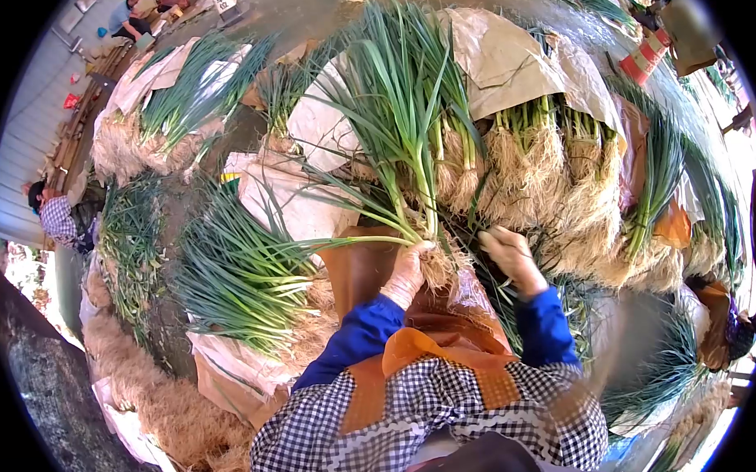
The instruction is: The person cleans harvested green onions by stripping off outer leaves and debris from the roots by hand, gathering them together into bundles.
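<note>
My left hand is closed around the lower stems of a few green onions, just above their pale roots. Their long flat leaves rise away from me, and one stem juts out to the left. To the right, my right hand is apart from these stems, its fingers curled by dark leaf scraps. Whatever it may hold is too small to make out. An orange-brown apron covers my lap beneath both hands.
A large heap of onions lies to my left on pale sacking. Rooted bundles stand in front under brown paper. More bundles line the right. Two people sit at the left, and loose leaves litter the ground.
</note>
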### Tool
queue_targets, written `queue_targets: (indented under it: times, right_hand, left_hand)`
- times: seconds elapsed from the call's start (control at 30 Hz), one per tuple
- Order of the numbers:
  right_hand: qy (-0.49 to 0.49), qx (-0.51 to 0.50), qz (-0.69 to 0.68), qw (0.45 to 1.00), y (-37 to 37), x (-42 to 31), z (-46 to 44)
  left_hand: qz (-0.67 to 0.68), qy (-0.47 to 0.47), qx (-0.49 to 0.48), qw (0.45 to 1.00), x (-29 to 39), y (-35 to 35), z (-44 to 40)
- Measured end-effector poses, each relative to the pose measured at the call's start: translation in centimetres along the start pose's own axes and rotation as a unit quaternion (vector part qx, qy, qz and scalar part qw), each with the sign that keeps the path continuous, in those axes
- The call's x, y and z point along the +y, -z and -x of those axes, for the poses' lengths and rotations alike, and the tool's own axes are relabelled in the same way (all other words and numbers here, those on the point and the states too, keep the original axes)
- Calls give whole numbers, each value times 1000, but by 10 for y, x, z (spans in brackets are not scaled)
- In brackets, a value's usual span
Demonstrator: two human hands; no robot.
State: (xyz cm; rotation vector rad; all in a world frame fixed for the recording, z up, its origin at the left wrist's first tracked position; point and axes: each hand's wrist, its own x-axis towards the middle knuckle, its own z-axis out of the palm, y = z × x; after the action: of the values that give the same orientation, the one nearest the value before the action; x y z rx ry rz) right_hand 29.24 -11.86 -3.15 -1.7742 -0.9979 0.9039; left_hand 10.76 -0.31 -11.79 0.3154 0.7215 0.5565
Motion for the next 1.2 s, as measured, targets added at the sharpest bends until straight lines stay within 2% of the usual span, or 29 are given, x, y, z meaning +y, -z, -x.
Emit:
queue_targets:
  times: [0.03, 0.07, 0.1, 0.17, 0.2, 0.23, 0.27, 0.3, 0.33, 0.37, 0.43, 0.47, 0.5, 0.53, 0.6, 0.63, 0.7, 0.73, 0.77, 0.8, 0.87, 0.93, 1.0, 1.03, 1.07, 1.1, 1.13, 1.17, 1.2]
  right_hand:
    - [-86, -7, -15, 996, 22, 32, 13]
    - [-123, -102, 299, 941, 47, 66, 21]
    - [-150, -188, 579, 779, 61, 86, 28]
    - [-184, -200, 510, 816, 48, 66, 18]
    - [-133, -65, 382, 912, 23, 39, 6]
    - [-143, -82, 152, 974, 4, 7, -4]
    - [-168, -96, -87, 977, -14, -25, -13]
    - [-49, -94, -123, 987, -33, -43, -21]
    - [-16, -107, -75, 991, -58, -2, -40]
    - [142, -144, 317, 927, -56, -23, -46]
    - [88, -130, -6, 988, -58, -28, -34]
    - [26, -159, 120, 980, -48, -37, -23]
    - [-11, -193, 190, 963, -34, -42, -9]
    - [28, -161, 240, 957, -21, -26, 4]
    - [-61, -208, 448, 867, 17, 27, 14]
    - [-158, -254, 568, 767, 33, 49, 13]
    - [-1, -154, 494, 856, 30, 73, -9]
    - [-18, -60, 284, 957, 14, 30, -17]
    - [-37, 38, 53, 997, -17, -21, -26]
    - [-75, -12, -132, 988, -36, -31, -42]
    - [-138, -95, -437, 884, -73, -48, -72]
    - [-146, -171, -510, 831, -105, -18, -102]
    - [-142, -191, -433, 869, -120, -20, -102]
    - [-52, -165, -301, 938, -124, -5, -102]
    - [-72, -162, -377, 909, -131, 30, -108]
    - [-56, -101, -167, 979, -111, 39, -93]
    - [-69, -43, 53, 995, -91, 47, -78]
    - [-138, -86, 270, 949, -56, 37, -65]
    - [-100, -188, 472, 856, -27, 53, -51]
  left_hand:
    - [44, 35, -27, 998, 6, 4, -1]
    - [61, 49, -26, 997, 13, -3, 2]
    - [94, 88, -58, 990, 15, 1, 1]
    - [93, 68, -34, 993, 21, -16, 12]
    - [88, 78, -48, 992, 13, -1, 0]
    - [87, 80, -43, 992, 10, -1, 4]
    - [62, 50, -54, 995, 9, -5, 6]
    - [35, 17, -68, 997, 12, -11, 8]
    - [8, -5, -37, 999, 17, -19, 17]
    - [34, -29, -20, 999, 13, -10, 7]
    - [54, 27, -59, 996, 20, 9, 5]
    - [79, 43, -15, 996, 27, 2, 8]
    - [86, 54, -62, 993, 36, -2, 13]
    - [109, 67, -53, 990, 41, -1, 12]
    - [138, 94, -111, 980, 50, -5, 20]
    - [139, 95, -111, 979, 47, -3, 21]
    - [173, 151, -140, 963, 43, 2, 17]
    - [159, 147, -106, 971, 37, 1, 15]
    - [143, 133, -145, 970, 39, -13, 25]
    - [132, 130, -145, 972, 38, -16, 28]
    - [95, 116, -131, 980, 43, -30, 40]
    - [66, 114, -133, 982, 49, -34, 52]
    - [43, 133, -137, 981, 60, -29, 60]
    - [40, 143, -146, 978, 63, -26, 62]
    - [42, 142, -141, 979, 63, -25, 65]
    - [34, 101, -118, 987, 63, -27, 68]
    - [25, 61, -97, 993, 62, -28, 71]
    - [28, 62, -98, 993, 62, -27, 71]
    - [42, 82, -119, 989, 62, -26, 71]
